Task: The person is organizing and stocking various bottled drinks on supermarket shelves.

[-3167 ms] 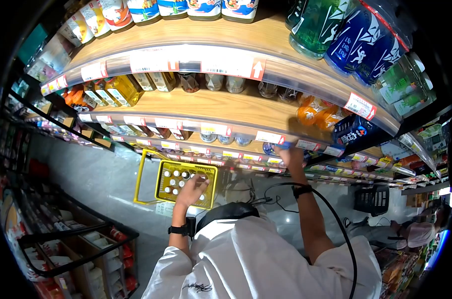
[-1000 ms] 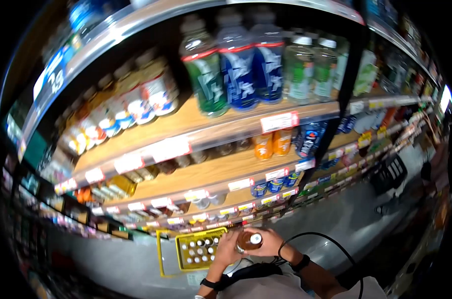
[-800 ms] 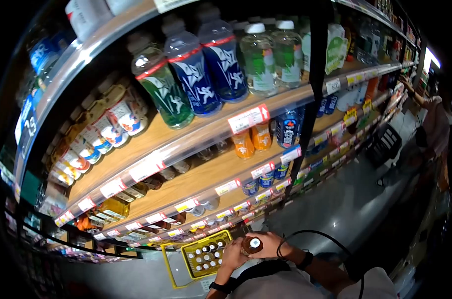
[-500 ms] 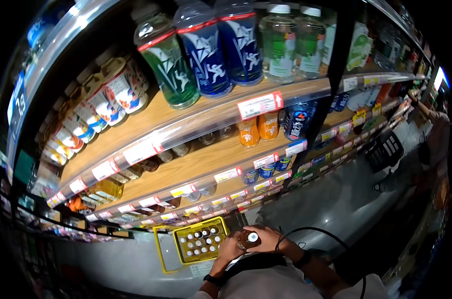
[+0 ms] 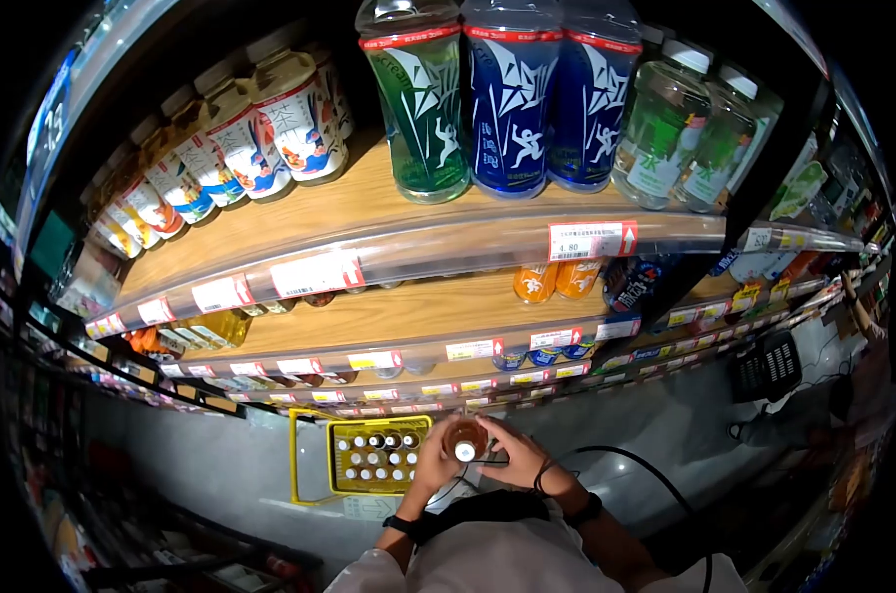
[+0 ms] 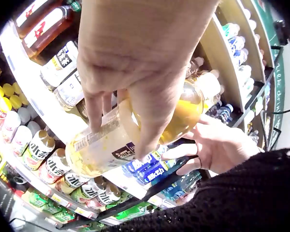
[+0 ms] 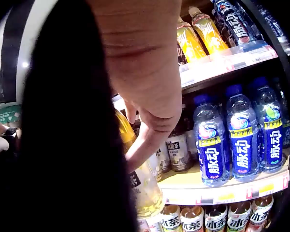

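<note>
A bottle of amber tea [image 5: 465,432] with a white cap and pale label is upright in front of the person's waist. My left hand [image 5: 432,461] grips it round the body; in the left wrist view, fingers and thumb clasp the label of the bottle [image 6: 94,154]. My right hand [image 5: 515,459] is beside it with fingers extended, fingertips right at the bottle. In the left wrist view the right hand [image 6: 220,145] shows spread fingers near the neck. The right wrist view shows the bottle's lower part [image 7: 150,195] below the hand, partly hidden by a dark sleeve.
A yellow basket [image 5: 331,465] with several white-capped bottles stands on the floor to the left. Ahead, a curved wooden shelf [image 5: 369,212] bears tea bottles [image 5: 300,124] and blue drink bottles [image 5: 512,109]. A black cable [image 5: 655,479] loops past the right arm. A black basket [image 5: 764,368] is farther right.
Earlier my right hand was at a lower shelf and the left over the basket. Then both hands held the bottle; now the right hand has loosened from it. The head view has shifted.
</note>
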`<state>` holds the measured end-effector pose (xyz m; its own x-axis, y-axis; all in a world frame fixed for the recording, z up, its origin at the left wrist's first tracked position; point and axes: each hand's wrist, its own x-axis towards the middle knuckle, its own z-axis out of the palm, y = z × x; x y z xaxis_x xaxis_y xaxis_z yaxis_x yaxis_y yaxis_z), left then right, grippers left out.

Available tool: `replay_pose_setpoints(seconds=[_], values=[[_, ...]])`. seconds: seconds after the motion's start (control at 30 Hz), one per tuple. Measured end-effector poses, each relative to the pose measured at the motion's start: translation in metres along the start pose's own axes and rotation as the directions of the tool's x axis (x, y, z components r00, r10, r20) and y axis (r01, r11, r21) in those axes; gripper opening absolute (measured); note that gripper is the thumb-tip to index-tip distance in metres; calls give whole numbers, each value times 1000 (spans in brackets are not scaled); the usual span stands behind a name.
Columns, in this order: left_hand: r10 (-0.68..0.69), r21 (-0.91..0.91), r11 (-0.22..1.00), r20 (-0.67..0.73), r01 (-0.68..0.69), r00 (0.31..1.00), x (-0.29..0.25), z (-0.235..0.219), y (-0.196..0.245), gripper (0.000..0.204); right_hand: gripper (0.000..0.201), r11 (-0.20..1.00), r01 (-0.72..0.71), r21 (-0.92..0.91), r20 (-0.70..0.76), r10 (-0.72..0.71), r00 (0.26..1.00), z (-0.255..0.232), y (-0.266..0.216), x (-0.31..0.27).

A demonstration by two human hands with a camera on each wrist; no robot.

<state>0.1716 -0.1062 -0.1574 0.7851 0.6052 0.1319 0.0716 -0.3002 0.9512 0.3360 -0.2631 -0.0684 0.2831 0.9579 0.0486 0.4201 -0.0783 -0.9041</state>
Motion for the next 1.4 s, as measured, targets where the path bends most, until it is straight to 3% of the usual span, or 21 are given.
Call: replay_pose_setpoints(seconds=[0.07, 0.1, 0.13, 0.2, 0.27, 0.37, 0.4, 0.5, 0.67, 0.73, 0.77, 0.87, 0.93, 0.97, 1.03, 1.07, 1.13, 1.17, 1.2, 1.27, 1.4], values=[[34, -6, 999, -34, -34, 999, 17, -1, 1, 90, 88, 1000, -26, -5, 9, 26, 1000, -11, -1, 6], [34, 13, 999, -77, -33, 996, 25, 1, -12, 88, 85, 998, -68, -20, 19, 68, 997, -13, 11, 9], [64, -35, 997, -157, -70, 985, 37, 3, 5, 73, 82, 993, -111, -34, 31, 112, 993, -14, 21, 11], [108, 5, 994, -238, -110, 965, 55, 6, 8, 72, 75, 996, -70, -54, 34, 72, 997, -23, 28, 15], [53, -32, 998, -222, -62, 974, 70, 6, 10, 71, 71, 955, -256, -152, 270, 289, 918, -40, 23, 26], [130, 81, 990, -272, -112, 954, 87, 15, -27, 71, 67, 962, -234, -143, 341, 270, 900, -47, 39, 37], [128, 132, 987, -266, -96, 955, 93, 14, -21, 65, 66, 965, -223, -140, 378, 261, 889, -48, 46, 38], [117, 69, 993, -294, -100, 949, 109, 18, -4, 44, 66, 969, -196, -149, 397, 240, 886, -55, 57, 51], [88, 100, 993, -357, -55, 930, 121, 32, -52, 38, 67, 958, -202, -205, 398, 270, 877, -64, 59, 69], [59, 11, 998, -338, -59, 939, 127, 39, -94, 36, 67, 958, -184, -220, 426, 263, 866, -67, 61, 74], [-16, 43, 999, -316, 32, 949, 128, 39, -98, 33, 66, 958, -166, -233, 441, 256, 860, -66, 61, 75], [-61, 106, 990, -304, 98, 951, 128, 39, -113, 24, 66, 957, -196, -212, 454, 274, 848, -68, 55, 79], [-48, 43, 997, -285, 63, 957, 138, 34, -117, 22, 65, 965, -166, -205, 475, 246, 845, -65, 63, 81], [-109, 62, 990, -249, 128, 962, 139, 33, -119, 23, 66, 965, -153, -214, 495, 242, 835, -64, 67, 82], [-241, 113, 958, -171, 262, 955, 144, 23, -68, 22, 66, 958, -147, -247, 521, 259, 813, -68, 60, 86], [-236, 114, 959, -173, 257, 956, 146, 21, -70, 22, 66, 953, -156, -258, 526, 275, 805, -68, 58, 87], [-158, 208, 958, -184, 196, 970, 147, 21, -89, 24, 65, 955, -163, -247, 528, 274, 804, -66, 60, 90], [-190, 264, 939, -140, 221, 972, 147, 19, -98, 27, 63, 962, -155, -225, 523, 253, 814, -64, 65, 91], [-246, 305, 910, -144, 279, 959, 147, 17, -77, 26, 62, 959, -166, -229, 515, 264, 815, -66, 61, 93], [-186, 328, 920, -116, 214, 976, 149, 14, -82, 26, 61, 963, -130, -234, 516, 237, 823, -62, 71, 95], [-315, 498, 819, -22, 283, 949, 152, 13, -123, 33, 62, 965, -122, -232, 509, 227, 830, -57, 82, 96]])
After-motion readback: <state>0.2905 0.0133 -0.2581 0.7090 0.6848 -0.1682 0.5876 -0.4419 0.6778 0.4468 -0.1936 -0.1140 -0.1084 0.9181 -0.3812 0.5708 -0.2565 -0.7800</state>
